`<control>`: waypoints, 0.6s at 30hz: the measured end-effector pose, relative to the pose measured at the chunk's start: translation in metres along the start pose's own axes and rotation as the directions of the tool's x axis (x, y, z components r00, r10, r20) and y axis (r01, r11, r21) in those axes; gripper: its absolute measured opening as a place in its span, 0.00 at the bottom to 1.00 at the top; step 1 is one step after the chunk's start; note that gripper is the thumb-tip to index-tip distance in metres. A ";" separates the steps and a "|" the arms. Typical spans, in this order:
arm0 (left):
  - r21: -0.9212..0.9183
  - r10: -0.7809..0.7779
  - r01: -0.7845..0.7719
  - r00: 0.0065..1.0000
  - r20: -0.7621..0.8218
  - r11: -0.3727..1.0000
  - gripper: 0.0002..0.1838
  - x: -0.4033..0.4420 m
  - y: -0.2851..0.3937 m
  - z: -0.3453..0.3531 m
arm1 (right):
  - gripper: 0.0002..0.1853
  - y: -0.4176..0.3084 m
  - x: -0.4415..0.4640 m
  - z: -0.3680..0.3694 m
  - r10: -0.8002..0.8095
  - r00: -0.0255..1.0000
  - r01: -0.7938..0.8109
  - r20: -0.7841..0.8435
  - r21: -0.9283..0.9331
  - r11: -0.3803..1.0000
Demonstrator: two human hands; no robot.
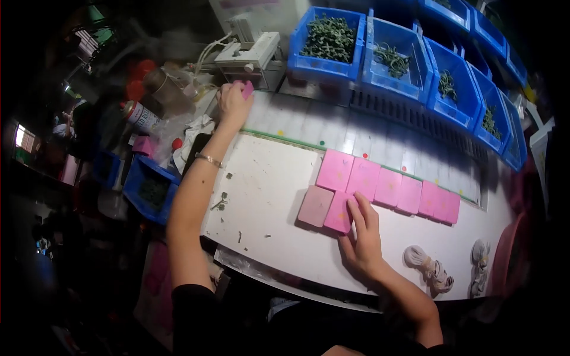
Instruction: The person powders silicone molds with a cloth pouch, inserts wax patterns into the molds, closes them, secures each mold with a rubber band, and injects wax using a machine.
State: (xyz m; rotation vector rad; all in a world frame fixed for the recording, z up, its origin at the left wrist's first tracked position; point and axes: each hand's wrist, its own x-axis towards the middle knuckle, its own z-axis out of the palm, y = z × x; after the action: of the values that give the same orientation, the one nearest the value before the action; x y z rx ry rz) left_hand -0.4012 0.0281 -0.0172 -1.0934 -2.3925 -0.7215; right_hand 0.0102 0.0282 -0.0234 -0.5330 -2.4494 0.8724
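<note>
My left hand (pixel 233 107) reaches to the back left, its fingers closed on a small pink block (pixel 247 90) that is partly hidden, beside a white bench device (pixel 249 53). With thumb and fingers along its edges, my right hand (pixel 366 240) grips a pink rectangular block (pixel 339 213) lying on the white table. A paler pink block (pixel 315 206) lies against its left side. Behind them a row of several pink blocks (pixel 388 187) runs to the right, some with faint yellow marks.
Blue bins (pixel 396 83) with small greenish pieces line the back, above a pale strip (pixel 297 121) with coloured dots. Loose greenish bits (pixel 219 203) lie on the table's left. Bundled whitish gloves (pixel 430 270) sit front right. A spray can (pixel 141 115) and a blue bin (pixel 151 190) stand left.
</note>
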 end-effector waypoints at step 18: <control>-0.566 0.410 0.610 0.391 0.824 0.555 0.34 -0.194 0.221 -0.107 | 0.50 -0.011 -0.029 -0.050 -0.115 0.973 0.127 -0.200 0.050 0.991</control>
State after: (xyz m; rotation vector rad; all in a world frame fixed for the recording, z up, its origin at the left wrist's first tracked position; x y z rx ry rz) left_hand -0.0943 -0.0236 0.0213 -2.2405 -3.0787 -1.9030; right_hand 0.0595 0.0293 0.0090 -0.4211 -2.2424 0.8029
